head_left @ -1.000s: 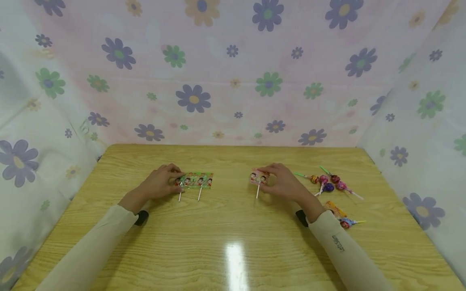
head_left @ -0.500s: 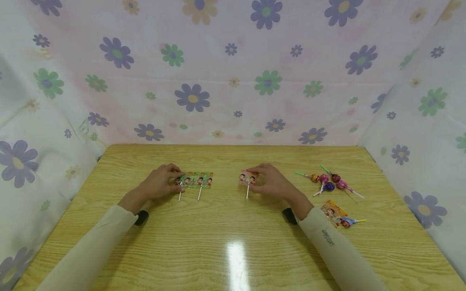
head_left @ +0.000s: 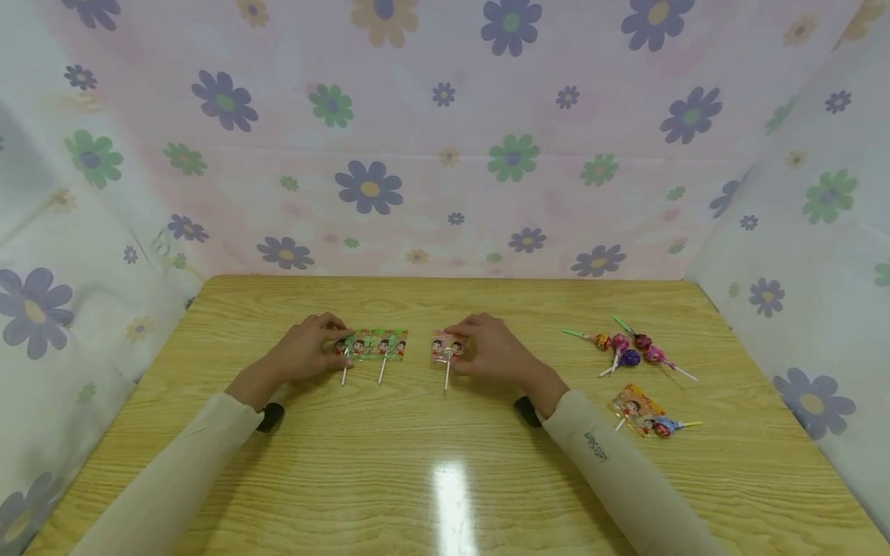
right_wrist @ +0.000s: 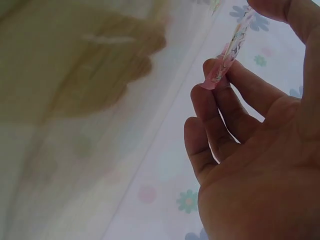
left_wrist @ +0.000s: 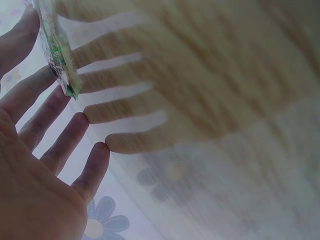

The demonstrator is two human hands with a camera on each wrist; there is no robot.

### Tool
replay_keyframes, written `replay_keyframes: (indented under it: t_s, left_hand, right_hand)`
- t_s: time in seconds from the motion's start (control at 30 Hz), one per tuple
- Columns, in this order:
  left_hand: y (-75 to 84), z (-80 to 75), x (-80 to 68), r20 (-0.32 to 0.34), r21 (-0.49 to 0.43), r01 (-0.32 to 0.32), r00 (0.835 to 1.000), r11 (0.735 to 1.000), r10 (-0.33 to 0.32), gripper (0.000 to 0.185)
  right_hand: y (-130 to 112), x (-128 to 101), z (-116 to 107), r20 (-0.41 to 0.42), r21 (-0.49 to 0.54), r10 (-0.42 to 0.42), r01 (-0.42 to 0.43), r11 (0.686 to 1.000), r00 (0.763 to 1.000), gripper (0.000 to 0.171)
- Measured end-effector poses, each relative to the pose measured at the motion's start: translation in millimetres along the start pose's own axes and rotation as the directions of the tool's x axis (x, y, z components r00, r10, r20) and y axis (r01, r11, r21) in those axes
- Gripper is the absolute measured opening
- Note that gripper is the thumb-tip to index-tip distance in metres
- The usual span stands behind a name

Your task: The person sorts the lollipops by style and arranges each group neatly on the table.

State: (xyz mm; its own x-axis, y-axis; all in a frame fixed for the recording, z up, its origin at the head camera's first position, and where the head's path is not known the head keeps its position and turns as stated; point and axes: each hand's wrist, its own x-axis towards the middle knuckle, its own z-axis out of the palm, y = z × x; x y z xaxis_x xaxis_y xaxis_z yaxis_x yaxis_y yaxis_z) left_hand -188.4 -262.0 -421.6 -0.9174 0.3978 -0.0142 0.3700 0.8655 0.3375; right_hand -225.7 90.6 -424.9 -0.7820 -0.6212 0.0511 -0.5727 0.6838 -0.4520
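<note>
Wooden tabletop [head_left: 445, 432], floral cloth [head_left: 445, 139] hung behind and to both sides. Small grey lettering ran along the right sleeve [head_left: 596, 446]; too small to read. The wrappers carried a cartoon face print, no legible words.

Left hand [head_left: 302, 354] lay at the left end of the green-wrapped lollipops [head_left: 375, 344]: two flat packets side by side, touching, forming one strip whose long axis ran left to right. Their two white sticks pointed toward the person. The left wrist view showed thumb and fingers [left_wrist: 47, 107] pinching the edge of the green wrapper [left_wrist: 56, 50], the remaining fingers nearly straight.

Right hand [head_left: 490, 351] held one pink-wrapped lollipop [head_left: 446, 347] just right of the green pair, near but apart from it. Its single white stick also pointed toward the person. In the right wrist view the pink wrapper [right_wrist: 227, 52] sat edge-on, pinched between thumb and fingers [right_wrist: 220, 100], which were curled around it.

Well to the right, a cluster of round-headed lollipops [head_left: 626, 349], about four, with sticks fanning out, two of them green. Nearer the person, an orange-wrapped flat lollipop [head_left: 634, 407] lay beside one more round lollipop [head_left: 666, 425] with a yellow stick.
</note>
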Motion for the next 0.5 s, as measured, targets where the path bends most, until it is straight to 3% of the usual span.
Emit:
replay_keyframes:
  t_s: [0.5]
  left_hand:
    - [-0.8,-0.5,-0.2,-0.002,-0.004,0.0,1.0,1.0,0.0,0.059]
  right_hand:
    - [-16.7,21.9,8.5,0.07,-0.099,-0.019,0.026,0.995,0.997,0.059]
